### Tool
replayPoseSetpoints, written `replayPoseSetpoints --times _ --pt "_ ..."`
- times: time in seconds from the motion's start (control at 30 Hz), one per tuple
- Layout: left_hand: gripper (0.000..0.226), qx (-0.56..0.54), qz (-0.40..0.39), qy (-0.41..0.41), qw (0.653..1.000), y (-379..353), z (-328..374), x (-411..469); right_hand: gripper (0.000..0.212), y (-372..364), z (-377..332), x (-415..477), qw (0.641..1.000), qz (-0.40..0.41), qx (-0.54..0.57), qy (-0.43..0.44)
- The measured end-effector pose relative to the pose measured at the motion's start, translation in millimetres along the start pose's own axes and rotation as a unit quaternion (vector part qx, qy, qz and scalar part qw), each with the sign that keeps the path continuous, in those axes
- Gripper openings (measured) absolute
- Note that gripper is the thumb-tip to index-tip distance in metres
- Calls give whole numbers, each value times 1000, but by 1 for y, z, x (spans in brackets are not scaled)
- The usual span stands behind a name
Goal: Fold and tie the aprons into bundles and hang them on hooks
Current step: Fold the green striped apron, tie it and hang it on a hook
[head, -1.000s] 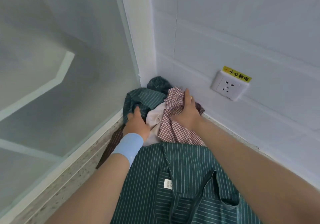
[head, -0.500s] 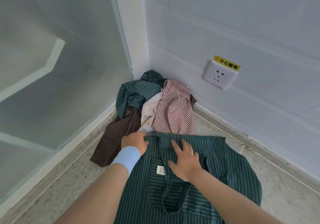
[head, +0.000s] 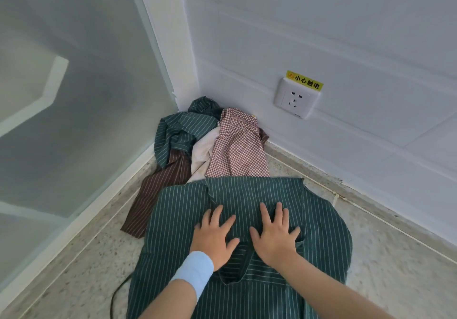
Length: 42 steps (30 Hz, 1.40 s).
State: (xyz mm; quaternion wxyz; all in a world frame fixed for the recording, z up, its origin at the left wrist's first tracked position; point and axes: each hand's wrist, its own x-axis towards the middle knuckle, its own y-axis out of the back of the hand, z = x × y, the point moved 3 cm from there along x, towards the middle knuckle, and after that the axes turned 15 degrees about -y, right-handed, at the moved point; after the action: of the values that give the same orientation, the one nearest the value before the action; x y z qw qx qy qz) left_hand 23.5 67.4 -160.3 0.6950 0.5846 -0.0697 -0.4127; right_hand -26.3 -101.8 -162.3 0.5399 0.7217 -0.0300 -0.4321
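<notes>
Head view: left hand [head: 214, 241] and right hand [head: 275, 238], both flat, fingers spread, gripping nothing, are pressing the dark green pinstriped cloth apron [head: 324, 232] at lower centre; folding is seemingly only starting, with the crumpled multicoloured apron pile [head: 235, 145] above lying untied.

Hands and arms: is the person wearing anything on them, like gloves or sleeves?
No gloves or sleeves show. The left forearm and right forearm are bare. The left hand has a plain light blue wristband around its wrist. The right hand carries nothing; no rings or watch are visible.
</notes>
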Motion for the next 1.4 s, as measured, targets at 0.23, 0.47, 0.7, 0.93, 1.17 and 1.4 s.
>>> replayPoseSetpoints --times 0.23,0.47,0.7,0.93,1.17,1.4 --pt "73 9 -45 37 998 25 -3 37 73 51 14 52 997 -27 45 63" --pt "49 -54 -9 -92 994 10 56 6 57 41 49 27 986 160 -54 15" --pt "29 -3 -132 -31 991 13 38 -5 23 52 52 3 965 100 153 186" --pt "29 -154 -84 79 981 56 6 3 37 46 44 -9 983 -73 -44 165" --pt "36 -335 156 287 884 71 -21 46 32 77 55 55 984 56 163 -46" --pt "43 -425 177 405 790 68 -41 73 37 90 49 95 963 -17 268 -29"
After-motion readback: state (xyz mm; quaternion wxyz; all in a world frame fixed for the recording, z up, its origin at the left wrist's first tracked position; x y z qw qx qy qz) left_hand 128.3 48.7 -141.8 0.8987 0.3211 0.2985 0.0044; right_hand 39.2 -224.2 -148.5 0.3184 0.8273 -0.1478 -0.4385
